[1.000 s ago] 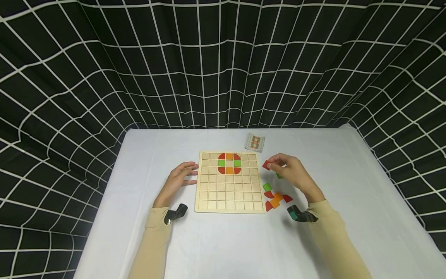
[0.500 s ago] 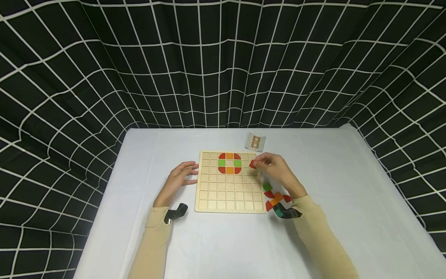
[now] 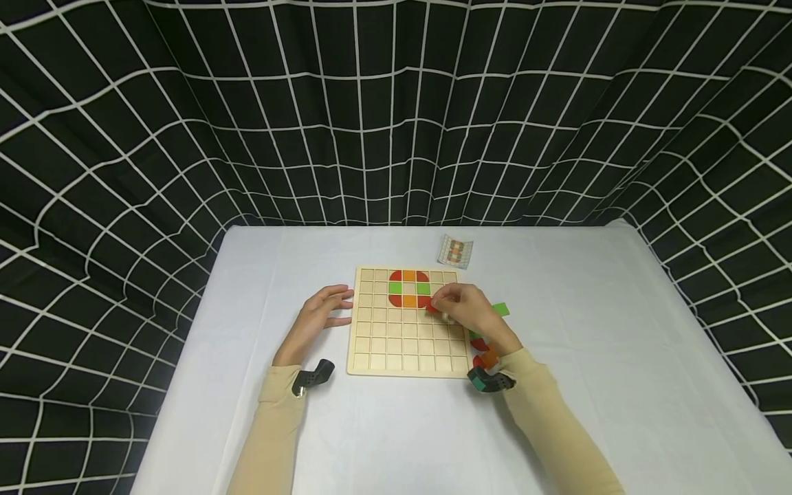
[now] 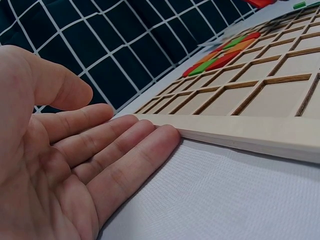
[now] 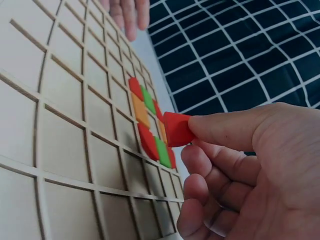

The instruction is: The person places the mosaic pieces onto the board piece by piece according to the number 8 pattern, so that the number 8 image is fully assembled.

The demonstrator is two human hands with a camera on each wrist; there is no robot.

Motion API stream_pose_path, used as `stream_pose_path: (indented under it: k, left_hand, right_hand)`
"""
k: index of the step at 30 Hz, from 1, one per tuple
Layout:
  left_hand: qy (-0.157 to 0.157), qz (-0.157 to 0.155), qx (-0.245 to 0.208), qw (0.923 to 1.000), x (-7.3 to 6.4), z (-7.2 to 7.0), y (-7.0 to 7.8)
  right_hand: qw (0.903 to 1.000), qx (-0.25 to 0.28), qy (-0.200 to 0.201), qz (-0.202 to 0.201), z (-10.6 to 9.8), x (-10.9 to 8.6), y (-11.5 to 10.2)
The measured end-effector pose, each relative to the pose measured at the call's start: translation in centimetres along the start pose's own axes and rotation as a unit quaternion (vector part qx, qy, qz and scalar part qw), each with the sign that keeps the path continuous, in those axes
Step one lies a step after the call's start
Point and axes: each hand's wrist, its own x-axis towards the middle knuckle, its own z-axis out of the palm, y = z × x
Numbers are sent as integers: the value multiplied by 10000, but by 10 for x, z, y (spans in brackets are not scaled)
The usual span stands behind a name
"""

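Note:
A wooden grid board (image 3: 402, 344) lies on the table with a ring of red, orange and green tiles set in its upper cells. My right hand (image 3: 467, 309) is over the board's right half and pinches a red quarter-round tile (image 5: 177, 129) between thumb and finger, close beside the ring's lower right corner. My left hand (image 3: 318, 316) rests at the board's left edge; in the left wrist view its straight fingers (image 4: 135, 160) touch the board's side and it holds nothing.
Several loose tiles, among them a green tile (image 3: 501, 309) and an orange tile (image 3: 489, 356), lie right of the board, partly hidden by my right arm. A small pattern card (image 3: 455, 251) lies behind the board. A black gridded curtain (image 3: 396, 137) surrounds the white table (image 3: 396, 433).
My right hand has carried the red tile leftward from beside the board to over it, near the ring's lower right corner. The left hand has stayed in place.

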Motion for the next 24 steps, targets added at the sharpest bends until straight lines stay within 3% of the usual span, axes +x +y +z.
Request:
stream_pose_path:
  k: [7,24]
  left_hand:
    - [-31,4,-67,10000,2,0,0]
    - [-16,31,-59,10000,2,0,0]
  right_hand:
    - [9993,-254,-81,245,11,4,2]
    - [9958,-912,77,-104,25,6,5]
